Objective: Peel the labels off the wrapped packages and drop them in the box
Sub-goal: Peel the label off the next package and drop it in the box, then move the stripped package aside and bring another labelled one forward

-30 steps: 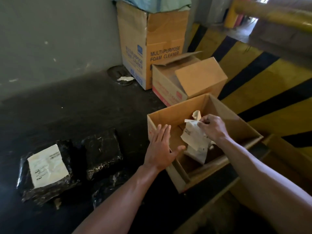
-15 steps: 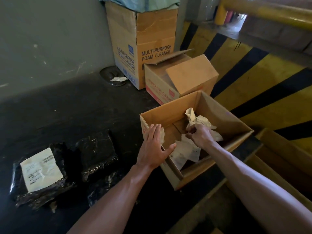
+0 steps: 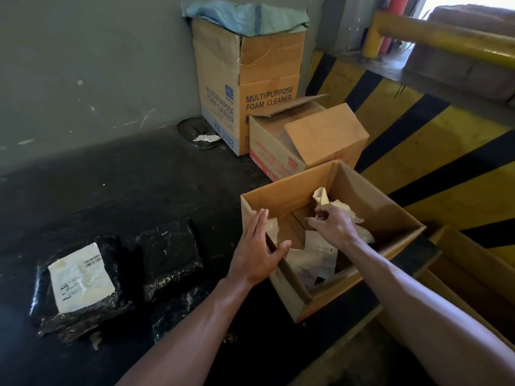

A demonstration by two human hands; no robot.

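Dark floor [image 3: 117, 185], grey wall behind. Open box [image 3: 390, 218] at 3 o'clock, holding peeled labels [image 3: 315, 257]. Left hand [image 3: 255, 252] spread on its rim; right hand [image 3: 333, 225] inside, fingers loose, empty. Labelled package [image 3: 80, 277] at 8 o'clock.

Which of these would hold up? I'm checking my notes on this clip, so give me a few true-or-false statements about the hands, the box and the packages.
1. The left hand rests on the near-left rim of the open box. True.
2. The right hand is outside the box, on a package. False: it is inside the box, among the peeled labels.
3. The leftmost wrapped package carries a white label. True.
4. The package beside it also shows a label. False: its top is bare black wrap.
5. The open box is empty. False: crumpled labels lie inside.
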